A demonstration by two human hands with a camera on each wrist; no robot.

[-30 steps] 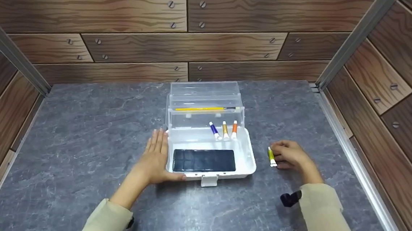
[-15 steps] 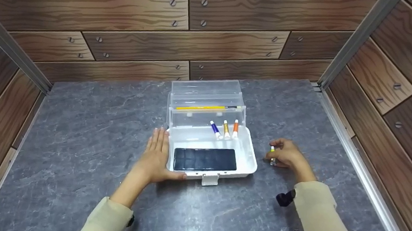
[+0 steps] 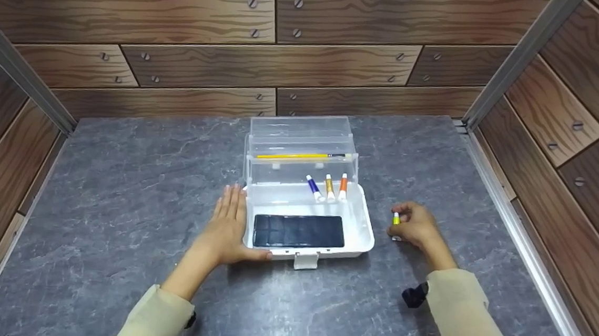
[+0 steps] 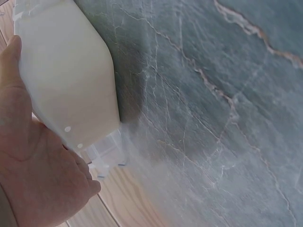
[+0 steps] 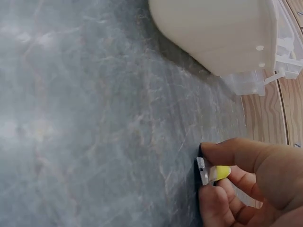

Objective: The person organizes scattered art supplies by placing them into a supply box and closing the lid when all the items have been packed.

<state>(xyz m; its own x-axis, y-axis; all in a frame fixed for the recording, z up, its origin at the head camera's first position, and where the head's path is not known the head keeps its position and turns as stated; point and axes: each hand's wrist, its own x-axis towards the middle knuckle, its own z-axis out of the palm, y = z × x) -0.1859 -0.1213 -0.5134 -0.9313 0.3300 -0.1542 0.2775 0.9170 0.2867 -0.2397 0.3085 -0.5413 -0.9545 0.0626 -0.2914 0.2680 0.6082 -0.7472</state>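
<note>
My right hand (image 3: 415, 228) pinches a small yellow paint tube (image 3: 396, 219) between thumb and fingers, just right of a white plastic box (image 3: 367, 241). In the right wrist view, the yellow tube (image 5: 221, 172) shows its crimped silvery end, close over the tabletop. My left hand (image 3: 222, 236) rests on the box's left side, fingers straight along the wall and thumb at the front edge. Inside the box lies a flat black rectangular item (image 3: 299, 231). Purple (image 3: 313, 187), gold (image 3: 329, 187) and orange (image 3: 343, 186) paint tubes lie at its back.
A clear lid (image 3: 299, 128) stands opened back behind the box, with a yellow paintbrush (image 3: 295, 156) lying across it. At the box's front hangs a white latch (image 3: 305, 261). The grey marbled table (image 3: 134, 188) is bounded by wood-patterned walls (image 3: 194, 18).
My right thumb has come round the yellow tube, which turns more upright and is now partly covered. The right hand shifts slightly left. My left hand stays on the box.
</note>
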